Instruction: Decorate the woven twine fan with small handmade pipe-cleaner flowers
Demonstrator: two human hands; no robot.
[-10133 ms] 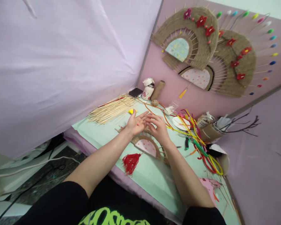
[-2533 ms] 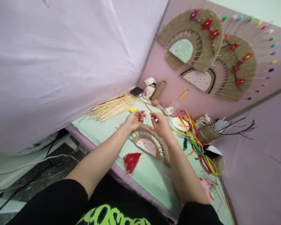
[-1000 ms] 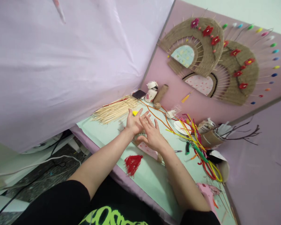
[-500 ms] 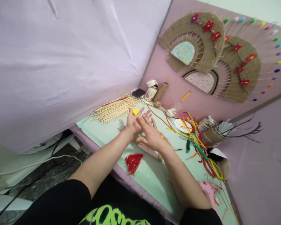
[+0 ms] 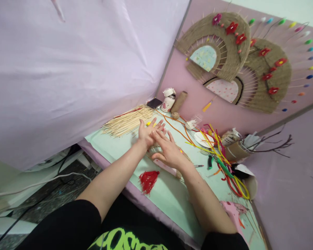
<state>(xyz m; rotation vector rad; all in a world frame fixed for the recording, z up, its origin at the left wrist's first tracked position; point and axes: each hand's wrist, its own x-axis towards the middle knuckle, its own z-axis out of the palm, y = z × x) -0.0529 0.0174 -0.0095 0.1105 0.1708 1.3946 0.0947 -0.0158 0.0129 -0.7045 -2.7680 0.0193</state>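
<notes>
My left hand is held palm up above the mint-green table, fingers spread. My right hand lies across it, fingers stretched flat on the left palm; whether anything sits between the palms is hidden. Under both hands lies a small woven jute fan, mostly covered. Its red tassel rests on the table near the front edge.
A bundle of bamboo skewers lies far left. Coloured pipe cleaners, a jute spool, a phone and paper cups crowd the back and right. A pink glue gun lies near right. Two large decorated fans hang on the wall.
Earlier both hands pinched something small over the fan. Now they lie flat, palm on palm, and the right hand has slid slightly over the left in the last half second.
</notes>
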